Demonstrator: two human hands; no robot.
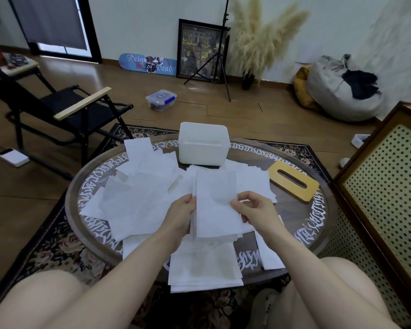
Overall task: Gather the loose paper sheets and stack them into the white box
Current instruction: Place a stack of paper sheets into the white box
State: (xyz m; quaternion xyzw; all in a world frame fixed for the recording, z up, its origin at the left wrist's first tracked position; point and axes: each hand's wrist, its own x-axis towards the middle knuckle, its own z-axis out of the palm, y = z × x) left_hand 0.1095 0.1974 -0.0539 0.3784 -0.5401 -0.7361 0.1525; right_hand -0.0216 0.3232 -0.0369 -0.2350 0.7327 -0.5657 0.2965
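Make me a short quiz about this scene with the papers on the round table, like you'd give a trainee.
1. True or false: the white box stands at the far side of the table, beyond the hands.
2. What is the stack of sheets held by?
A. the left hand alone
B. both the left hand and the right hand
C. neither hand
3. Fill in: the yellow lid with a slot lies to the ____ of the white box.

Key
1. True.
2. B; each hand grips one side edge.
3. Right; it lies flat on the table, apart from the box.
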